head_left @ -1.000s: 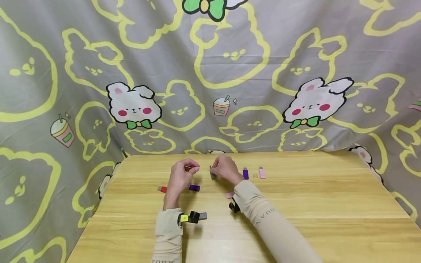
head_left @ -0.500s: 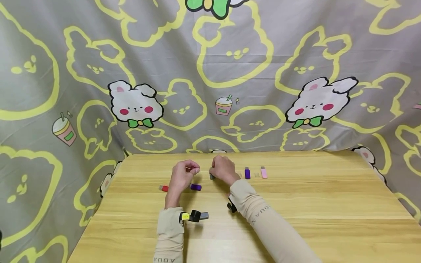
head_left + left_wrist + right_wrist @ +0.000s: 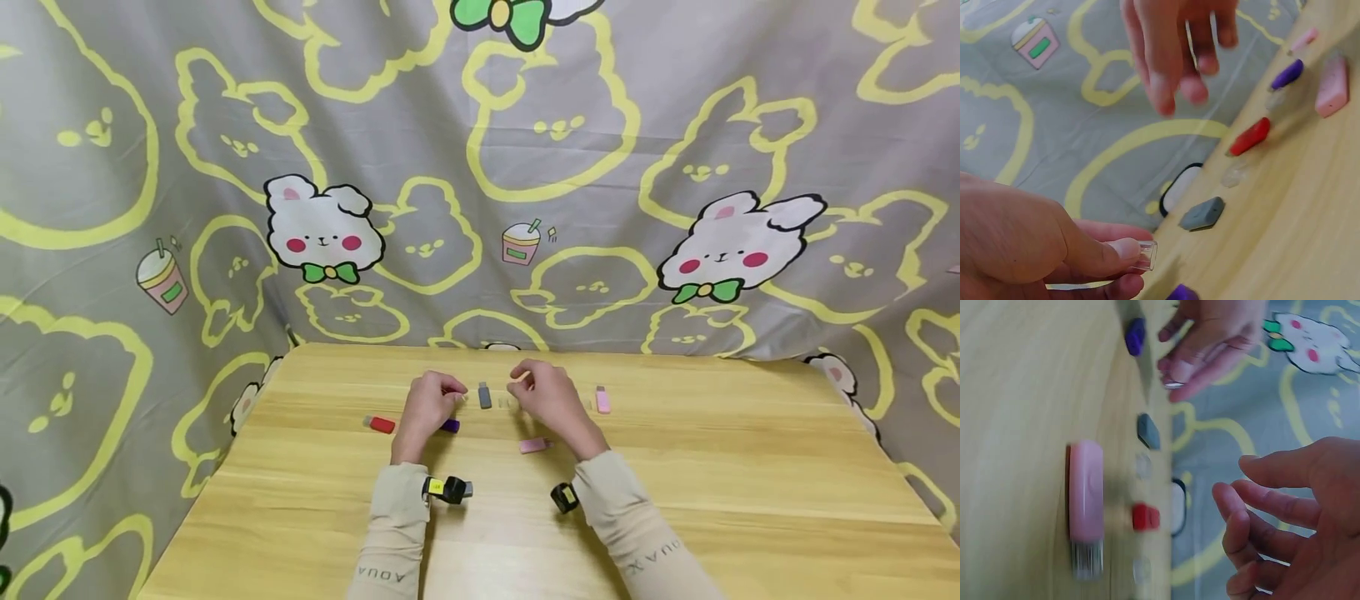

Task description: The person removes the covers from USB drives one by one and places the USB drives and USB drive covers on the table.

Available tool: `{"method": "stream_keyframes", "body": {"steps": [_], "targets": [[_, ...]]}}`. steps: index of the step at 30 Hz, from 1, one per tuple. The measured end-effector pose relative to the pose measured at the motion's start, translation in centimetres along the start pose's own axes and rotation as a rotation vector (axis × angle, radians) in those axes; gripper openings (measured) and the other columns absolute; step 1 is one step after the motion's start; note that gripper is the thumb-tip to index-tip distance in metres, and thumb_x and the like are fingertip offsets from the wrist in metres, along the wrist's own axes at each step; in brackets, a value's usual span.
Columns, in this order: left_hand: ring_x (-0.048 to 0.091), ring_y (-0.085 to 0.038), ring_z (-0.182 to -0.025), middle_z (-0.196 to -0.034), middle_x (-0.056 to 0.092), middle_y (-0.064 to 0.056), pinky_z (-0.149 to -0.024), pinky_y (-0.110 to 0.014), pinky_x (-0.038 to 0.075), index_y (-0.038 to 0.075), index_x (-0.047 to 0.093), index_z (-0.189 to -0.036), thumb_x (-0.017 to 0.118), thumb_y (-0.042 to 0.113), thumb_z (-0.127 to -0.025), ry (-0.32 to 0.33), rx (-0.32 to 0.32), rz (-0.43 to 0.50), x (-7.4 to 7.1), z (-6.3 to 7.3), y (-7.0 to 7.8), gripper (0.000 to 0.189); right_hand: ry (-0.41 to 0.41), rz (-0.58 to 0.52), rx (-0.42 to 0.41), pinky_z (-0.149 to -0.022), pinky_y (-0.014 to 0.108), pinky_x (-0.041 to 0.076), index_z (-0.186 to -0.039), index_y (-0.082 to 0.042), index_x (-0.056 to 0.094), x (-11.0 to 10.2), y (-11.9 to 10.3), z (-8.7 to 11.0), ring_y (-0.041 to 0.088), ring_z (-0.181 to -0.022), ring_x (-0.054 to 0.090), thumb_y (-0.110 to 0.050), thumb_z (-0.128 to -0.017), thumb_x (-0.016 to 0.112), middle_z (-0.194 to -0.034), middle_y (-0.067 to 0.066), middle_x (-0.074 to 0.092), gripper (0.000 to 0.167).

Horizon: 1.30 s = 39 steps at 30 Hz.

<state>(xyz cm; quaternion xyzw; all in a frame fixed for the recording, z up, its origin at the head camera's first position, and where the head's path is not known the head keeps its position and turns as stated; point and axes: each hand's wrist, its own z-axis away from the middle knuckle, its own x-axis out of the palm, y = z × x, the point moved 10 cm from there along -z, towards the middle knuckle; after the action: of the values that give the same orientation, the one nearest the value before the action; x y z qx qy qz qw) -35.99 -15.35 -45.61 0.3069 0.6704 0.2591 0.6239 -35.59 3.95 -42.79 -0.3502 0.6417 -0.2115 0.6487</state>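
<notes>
My left hand [image 3: 430, 408] pinches a small clear cap [image 3: 1147, 255] between thumb and fingertips, raised over the far part of the table. To its right a grey USB flash drive [image 3: 484, 396] lies on the wood, with a loose clear cap [image 3: 1234, 175] beyond it. My right hand [image 3: 551, 396] hovers over the row, thumb and loosely bent fingers apart, holding nothing. In the left wrist view, a red flash drive [image 3: 1250, 136] and a purple one [image 3: 1288, 74] continue that row; the right hand covers them in the head view.
A pink flash drive [image 3: 603, 399] ends the row at right; another pink one [image 3: 534, 446] lies nearer. Left are a red drive [image 3: 382, 425] and a purple drive [image 3: 450, 426], partly behind the left hand. A grey drive [image 3: 468, 489] shows beside the left wrist camera. A patterned curtain [image 3: 450, 250] hangs behind.
My right hand has let go of the grey flash drive and moved right, uncovering it and the nearer pink drive. The left hand keeps its pinch, and the head view has shifted slightly.
</notes>
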Motion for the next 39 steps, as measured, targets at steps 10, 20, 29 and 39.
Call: {"method": "stream_keyframes", "body": {"steps": [10, 20, 29, 39], "targets": [[0.057, -0.015, -0.065, -0.072, 0.067, -0.001, -0.067, -0.034, 0.048, 0.007, 0.072, -0.079, 0.074, -0.004, -0.087, -0.011, 0.001, -0.063, 1.3, -0.3, 0.1, 0.013, 0.038, -0.062, 0.007, -0.062, 0.031, 0.045, -0.113, -0.001, 0.073, -3.0, 3.0, 3.4, 0.016, -0.068, 0.057, -0.011, -0.094, 0.074, -0.080, 0.005, 0.069, 0.021], [0.059, -0.017, -0.070, -0.076, 0.068, 0.002, -0.073, -0.040, 0.052, 0.010, 0.073, -0.080, 0.075, 0.004, -0.091, 0.013, 0.010, -0.127, 2.2, -0.5, 0.2, 0.013, -0.034, -0.066, -0.015, -0.065, 0.029, 0.048, -0.107, 0.000, 0.074, -2.0, 4.7, 4.7, 0.014, -0.072, 0.058, -0.007, -0.095, 0.073, -0.080, 0.000, 0.065, 0.014], [0.062, -0.020, -0.078, -0.087, 0.071, -0.004, -0.072, -0.037, 0.052, 0.003, 0.077, -0.096, 0.069, 0.006, -0.097, 0.043, 0.040, -0.034, -0.4, 0.2, 1.2, 0.009, -0.133, -0.015, -0.148, -0.071, 0.029, 0.052, -0.107, 0.001, 0.072, 0.0, 2.7, 5.0, 0.012, -0.076, 0.059, 0.001, -0.092, 0.073, -0.083, -0.001, 0.065, 0.016], [0.064, -0.022, -0.086, -0.094, 0.073, -0.005, -0.074, -0.036, 0.051, 0.005, 0.077, -0.101, 0.067, 0.010, -0.101, 0.061, 0.088, 0.049, -2.8, 1.2, 3.7, 0.011, -0.201, 0.049, -0.239, -0.078, 0.036, 0.055, -0.098, -0.001, 0.075, 2.2, 1.7, 5.4, 0.017, -0.085, 0.062, 0.005, -0.087, 0.076, -0.090, 0.004, 0.069, 0.012]]}}
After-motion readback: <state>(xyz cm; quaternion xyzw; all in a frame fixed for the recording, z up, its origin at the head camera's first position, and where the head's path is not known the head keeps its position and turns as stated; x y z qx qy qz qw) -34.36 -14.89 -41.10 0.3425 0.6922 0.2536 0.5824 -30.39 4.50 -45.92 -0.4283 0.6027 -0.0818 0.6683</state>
